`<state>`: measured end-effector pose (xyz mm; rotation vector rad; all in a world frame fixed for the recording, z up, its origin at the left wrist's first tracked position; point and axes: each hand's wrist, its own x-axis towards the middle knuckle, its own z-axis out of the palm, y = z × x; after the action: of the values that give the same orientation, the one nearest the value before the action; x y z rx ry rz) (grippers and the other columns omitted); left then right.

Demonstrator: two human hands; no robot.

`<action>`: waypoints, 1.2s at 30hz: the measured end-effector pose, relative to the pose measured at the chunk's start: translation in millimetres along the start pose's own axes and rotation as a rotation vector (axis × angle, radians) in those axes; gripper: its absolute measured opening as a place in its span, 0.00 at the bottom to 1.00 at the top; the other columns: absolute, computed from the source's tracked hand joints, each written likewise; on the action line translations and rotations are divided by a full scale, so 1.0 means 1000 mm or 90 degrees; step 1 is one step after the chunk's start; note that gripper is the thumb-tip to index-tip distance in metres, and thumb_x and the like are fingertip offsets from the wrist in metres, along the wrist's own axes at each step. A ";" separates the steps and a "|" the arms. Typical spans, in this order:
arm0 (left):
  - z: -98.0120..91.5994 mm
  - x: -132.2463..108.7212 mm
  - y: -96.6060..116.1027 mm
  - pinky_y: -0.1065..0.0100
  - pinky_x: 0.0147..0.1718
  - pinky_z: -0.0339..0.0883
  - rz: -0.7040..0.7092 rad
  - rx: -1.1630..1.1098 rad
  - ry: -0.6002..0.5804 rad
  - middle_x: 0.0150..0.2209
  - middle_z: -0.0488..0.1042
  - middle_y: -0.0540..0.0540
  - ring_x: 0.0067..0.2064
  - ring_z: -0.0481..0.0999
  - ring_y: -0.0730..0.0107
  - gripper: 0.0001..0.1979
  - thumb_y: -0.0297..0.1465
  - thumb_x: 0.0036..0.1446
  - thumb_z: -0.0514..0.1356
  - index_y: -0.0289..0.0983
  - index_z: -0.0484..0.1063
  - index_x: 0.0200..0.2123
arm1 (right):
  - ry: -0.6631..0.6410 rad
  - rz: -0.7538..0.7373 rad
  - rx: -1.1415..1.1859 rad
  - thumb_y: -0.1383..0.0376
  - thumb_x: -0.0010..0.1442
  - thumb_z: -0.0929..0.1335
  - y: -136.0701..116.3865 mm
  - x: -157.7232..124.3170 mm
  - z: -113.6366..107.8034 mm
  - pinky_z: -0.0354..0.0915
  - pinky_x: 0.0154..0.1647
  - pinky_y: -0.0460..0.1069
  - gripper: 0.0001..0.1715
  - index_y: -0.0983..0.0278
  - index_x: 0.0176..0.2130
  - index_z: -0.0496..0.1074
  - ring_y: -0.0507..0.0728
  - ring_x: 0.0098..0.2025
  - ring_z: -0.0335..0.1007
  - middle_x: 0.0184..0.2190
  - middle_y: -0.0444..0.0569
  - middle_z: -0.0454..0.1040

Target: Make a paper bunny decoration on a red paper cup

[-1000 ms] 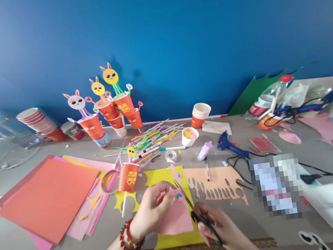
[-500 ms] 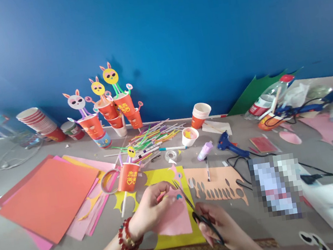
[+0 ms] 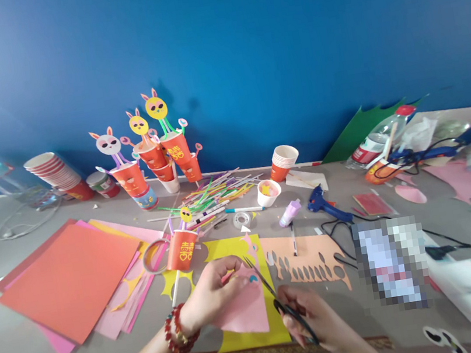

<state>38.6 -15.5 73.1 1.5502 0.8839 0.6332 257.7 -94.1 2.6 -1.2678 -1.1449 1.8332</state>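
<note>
My left hand (image 3: 215,291), with a red bead bracelet on the wrist, pinches a pink paper sheet (image 3: 245,310) near its upper edge. My right hand (image 3: 316,320) grips black-handled scissors (image 3: 281,305); the blades point up and left along the pink paper's right edge. Both hands work over a yellow sheet (image 3: 229,251) at the table's near edge. An orange paper cup (image 3: 181,249) on a straw lies just beyond my left hand.
Stacked orange, pink and yellow paper (image 3: 69,278) lies left. Bunny-topped cups (image 3: 156,153), cup stacks (image 3: 283,162), straws (image 3: 212,195), tape (image 3: 242,219) and a blue glue gun (image 3: 323,204) with its cord sit behind. A peach cut-out sheet (image 3: 307,260) lies to the right.
The pink paper has turned slightly and slid down-left in my left hand. The scissors have shifted a little lower along its right edge. The rest is still.
</note>
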 end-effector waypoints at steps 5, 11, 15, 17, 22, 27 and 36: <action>-0.002 0.001 0.002 0.68 0.38 0.66 0.004 0.009 -0.010 0.36 0.77 0.42 0.38 0.75 0.63 0.15 0.40 0.60 0.58 0.33 0.74 0.33 | -0.001 0.016 -0.003 0.45 0.45 0.75 -0.006 -0.003 -0.001 0.50 0.14 0.41 0.31 0.60 0.25 0.56 0.45 0.13 0.57 0.15 0.31 0.56; -0.004 0.001 0.005 0.68 0.39 0.66 0.015 0.038 -0.008 0.34 0.77 0.45 0.37 0.74 0.64 0.14 0.39 0.59 0.59 0.34 0.75 0.34 | -0.015 -0.003 0.007 0.46 0.45 0.76 -0.001 -0.002 -0.004 0.50 0.14 0.41 0.31 0.60 0.25 0.56 0.44 0.13 0.56 0.15 0.31 0.55; -0.006 0.001 0.007 0.69 0.37 0.65 0.014 0.059 -0.011 0.32 0.76 0.45 0.36 0.73 0.65 0.13 0.38 0.60 0.58 0.33 0.75 0.33 | -0.014 0.007 0.011 0.44 0.43 0.76 0.004 -0.001 -0.006 0.50 0.13 0.41 0.33 0.59 0.24 0.54 0.44 0.12 0.54 0.15 0.31 0.54; -0.007 0.001 0.007 0.70 0.35 0.64 0.013 0.066 -0.015 0.32 0.76 0.45 0.35 0.73 0.66 0.13 0.37 0.60 0.57 0.33 0.74 0.32 | -0.011 0.013 0.006 0.45 0.44 0.75 0.004 0.000 -0.007 0.50 0.13 0.41 0.33 0.59 0.24 0.54 0.44 0.12 0.54 0.15 0.30 0.54; -0.008 0.001 0.008 0.69 0.36 0.64 0.018 0.053 -0.036 0.33 0.77 0.44 0.36 0.74 0.65 0.13 0.35 0.61 0.56 0.32 0.75 0.33 | -0.014 0.025 0.002 0.48 0.44 0.76 0.003 0.000 -0.007 0.50 0.12 0.40 0.31 0.59 0.23 0.53 0.43 0.12 0.53 0.15 0.30 0.54; -0.009 0.000 0.008 0.68 0.37 0.64 0.024 0.061 -0.035 0.34 0.78 0.43 0.37 0.75 0.63 0.13 0.35 0.61 0.56 0.32 0.75 0.33 | -0.020 0.018 0.014 0.49 0.44 0.76 -0.004 -0.002 -0.006 0.49 0.13 0.40 0.32 0.59 0.23 0.52 0.43 0.12 0.54 0.15 0.30 0.54; -0.009 0.002 0.009 0.68 0.37 0.65 0.036 0.061 -0.038 0.34 0.78 0.43 0.37 0.75 0.63 0.13 0.35 0.61 0.56 0.32 0.75 0.34 | -0.029 0.034 0.002 0.49 0.44 0.75 -0.012 -0.004 -0.003 0.49 0.13 0.40 0.30 0.59 0.24 0.53 0.43 0.12 0.52 0.15 0.30 0.56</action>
<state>33.9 -9.3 83.0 1.6773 0.8383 0.5883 262.5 -91.7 14.5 -1.2725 -1.1416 1.9110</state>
